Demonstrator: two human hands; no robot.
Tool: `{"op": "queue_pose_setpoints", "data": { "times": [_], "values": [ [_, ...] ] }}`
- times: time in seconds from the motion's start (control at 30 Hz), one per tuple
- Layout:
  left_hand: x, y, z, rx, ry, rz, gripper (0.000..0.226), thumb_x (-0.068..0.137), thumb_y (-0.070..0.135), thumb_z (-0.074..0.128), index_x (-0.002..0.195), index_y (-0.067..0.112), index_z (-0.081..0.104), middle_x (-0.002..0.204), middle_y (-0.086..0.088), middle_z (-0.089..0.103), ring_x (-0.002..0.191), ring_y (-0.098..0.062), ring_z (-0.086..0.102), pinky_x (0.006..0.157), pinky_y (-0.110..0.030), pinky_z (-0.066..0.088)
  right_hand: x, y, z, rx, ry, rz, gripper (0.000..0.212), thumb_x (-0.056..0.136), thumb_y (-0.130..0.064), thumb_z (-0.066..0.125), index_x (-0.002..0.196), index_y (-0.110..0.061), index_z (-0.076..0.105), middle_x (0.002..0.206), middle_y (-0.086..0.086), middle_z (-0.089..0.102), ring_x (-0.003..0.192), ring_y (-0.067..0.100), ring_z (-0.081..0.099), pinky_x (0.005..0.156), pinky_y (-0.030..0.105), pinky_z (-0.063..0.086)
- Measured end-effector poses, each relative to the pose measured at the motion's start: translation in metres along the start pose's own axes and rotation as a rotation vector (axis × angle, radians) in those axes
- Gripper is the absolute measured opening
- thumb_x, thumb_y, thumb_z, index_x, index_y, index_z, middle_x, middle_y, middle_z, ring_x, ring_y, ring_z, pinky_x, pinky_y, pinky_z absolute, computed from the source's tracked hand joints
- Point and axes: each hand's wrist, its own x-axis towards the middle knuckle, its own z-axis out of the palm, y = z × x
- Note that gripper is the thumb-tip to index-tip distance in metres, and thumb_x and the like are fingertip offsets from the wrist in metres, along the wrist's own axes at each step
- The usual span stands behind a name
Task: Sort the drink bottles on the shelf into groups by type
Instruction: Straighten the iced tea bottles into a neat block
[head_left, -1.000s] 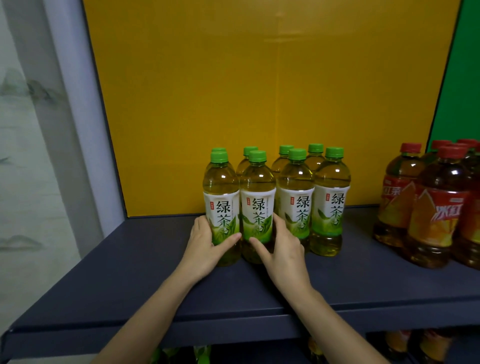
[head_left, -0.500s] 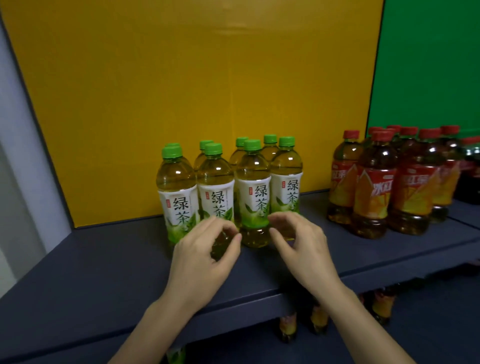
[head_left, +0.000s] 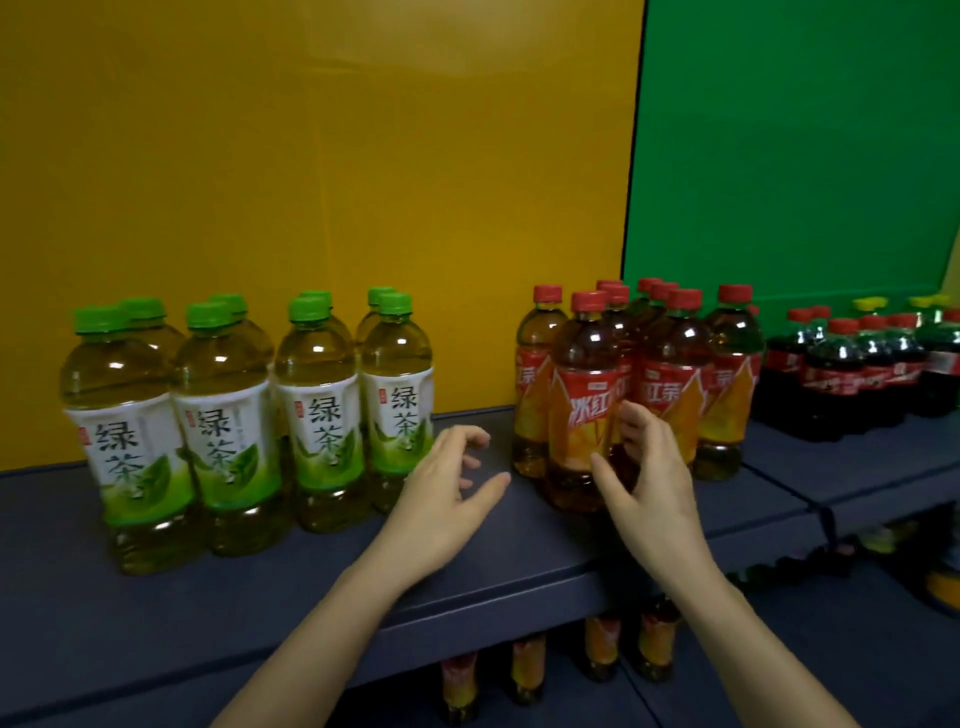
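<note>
Several green-capped green tea bottles (head_left: 317, 410) stand grouped at the left of the dark blue shelf (head_left: 291, 582). Several red-capped iced black tea bottles (head_left: 584, 395) stand grouped to their right. My left hand (head_left: 449, 493) hovers open over the gap between the two groups, fingers curled, holding nothing. My right hand (head_left: 649, 478) is open right in front of the front iced tea bottles, thumb and fingers spread beside the nearest one; I cannot tell whether it touches it.
Dark cola bottles (head_left: 841, 374) with red caps stand further right, on an adjoining shelf section, with yellow-capped bottles (head_left: 872, 304) behind them. More bottles (head_left: 524, 670) show on the shelf below. A yellow panel and a green panel (head_left: 800, 156) back the shelf.
Both hands have left the green tea bottles and moved right, the right hand reaching the iced tea group. My view has swung right, bringing the cola bottles into sight.
</note>
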Motion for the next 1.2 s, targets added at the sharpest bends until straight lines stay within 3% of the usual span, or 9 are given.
{"op": "queue_pose_setpoints", "data": {
  "times": [0.17,0.27,0.33,0.47,0.57,0.8,1.03,1.2],
  "values": [
    [0.054,0.001,0.04,-0.009,0.03,-0.225,0.059,0.09,0.024,0.058,0.139,0.01,0.028,0.143,-0.006,0.037,0.126,-0.016,0.042,0.097,-0.024,0.039,0.011,0.019,0.0,0.067,-0.132,-0.044,0.072,0.083,-0.03,0.066,0.142,-0.017,0.026,0.134,-0.008,0.039,0.123,0.003,0.038,0.102,0.022,0.035],
    [0.079,-0.003,0.057,-0.114,-0.028,-0.373,0.072,0.088,0.023,0.062,0.144,0.011,0.019,0.149,-0.007,0.032,0.135,-0.021,0.034,0.108,-0.035,0.035,0.015,0.028,0.001,0.062,-0.204,-0.06,0.08,0.084,-0.035,0.064,0.145,-0.017,0.017,0.136,-0.01,0.035,0.126,0.0,0.032,0.102,0.017,0.027],
    [0.087,-0.003,0.065,-0.231,-0.081,-0.415,0.072,0.086,0.018,0.063,0.144,0.012,0.021,0.147,-0.007,0.036,0.134,-0.019,0.036,0.105,-0.033,0.037,0.017,0.033,0.003,0.055,-0.255,-0.047,0.081,0.084,-0.038,0.063,0.146,-0.016,0.016,0.144,-0.004,0.035,0.132,0.009,0.033,0.105,0.022,0.028],
    [0.093,-0.005,0.075,-0.29,-0.089,-0.398,0.06,0.085,0.011,0.063,0.138,0.014,0.034,0.137,-0.006,0.048,0.122,-0.013,0.046,0.093,-0.026,0.042,0.026,0.038,0.006,0.057,-0.277,-0.037,0.081,0.082,-0.041,0.064,0.143,-0.015,0.019,0.139,0.001,0.043,0.128,0.016,0.042,0.103,0.028,0.035],
    [0.092,-0.01,0.078,-0.253,-0.066,-0.369,0.058,0.085,0.01,0.064,0.136,0.014,0.036,0.134,-0.007,0.051,0.125,-0.02,0.048,0.098,-0.031,0.045,0.03,0.039,0.009,0.071,-0.29,-0.039,0.081,0.082,-0.043,0.064,0.142,-0.014,0.019,0.137,0.001,0.044,0.126,0.017,0.043,0.101,0.028,0.036],
    [0.085,-0.024,0.073,-0.183,0.124,-0.413,0.058,0.083,0.013,0.066,0.131,0.012,0.033,0.129,-0.006,0.053,0.116,-0.019,0.053,0.1,-0.041,0.046,0.036,0.034,0.019,0.149,-0.368,-0.058,0.078,0.085,-0.038,0.061,0.143,-0.013,0.015,0.141,0.001,0.04,0.128,0.016,0.04,0.1,0.023,0.033],
    [0.086,-0.04,0.064,-0.045,0.279,-0.445,0.055,0.079,0.019,0.071,0.126,0.009,0.044,0.126,-0.013,0.047,0.117,-0.027,0.051,0.101,-0.047,0.043,0.051,0.024,0.051,0.226,-0.428,0.037,0.083,0.087,-0.026,0.061,0.145,-0.009,0.005,0.147,0.009,0.03,0.135,0.022,0.032,0.11,0.033,0.029],
    [0.086,-0.042,0.066,0.07,0.362,-0.435,0.065,0.081,0.02,0.07,0.133,0.004,0.034,0.131,-0.015,0.048,0.122,-0.028,0.047,0.103,-0.043,0.04,0.061,0.022,0.069,0.228,-0.428,0.11,0.083,0.088,-0.023,0.059,0.145,-0.006,0.001,0.146,0.013,0.027,0.135,0.026,0.029,0.111,0.038,0.028]
  ]
}}
